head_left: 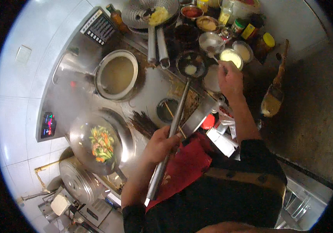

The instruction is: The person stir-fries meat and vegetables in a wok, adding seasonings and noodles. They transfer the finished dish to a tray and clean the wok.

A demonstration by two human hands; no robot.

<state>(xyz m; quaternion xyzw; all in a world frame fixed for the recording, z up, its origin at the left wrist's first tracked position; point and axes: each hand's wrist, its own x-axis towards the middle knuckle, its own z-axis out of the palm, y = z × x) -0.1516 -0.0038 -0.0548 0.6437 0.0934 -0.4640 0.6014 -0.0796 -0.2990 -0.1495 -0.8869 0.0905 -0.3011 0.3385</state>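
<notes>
My left hand (pixel 162 144) is closed around the long metal handle of a ladle (pixel 181 104). The ladle's round bowl (pixel 191 65) is over the seasoning containers, with a pale lump in it. My right hand (pixel 230 80) pinches the thin handle of a small spoon (pixel 214 58). The spoon's tip overlaps a metal bowl (pixel 211 42), and I cannot tell whether they touch. Beside that hand stands a container of pale yellow contents (pixel 231 57). On the left, a steaming wok (pixel 79 142) contains sliced green and orange vegetables (pixel 102 144).
A pot of cloudy liquid (pixel 117 75) stands above the wok. Two strainers' handles (pixel 156 46) jut from the top. Seasoning bowls (pixel 192 12) and jars (pixel 238 25) crowd the upper right. A bamboo wok brush (pixel 143 123) lies near my left hand; a lidded steel pot (pixel 80 180) stands lower left.
</notes>
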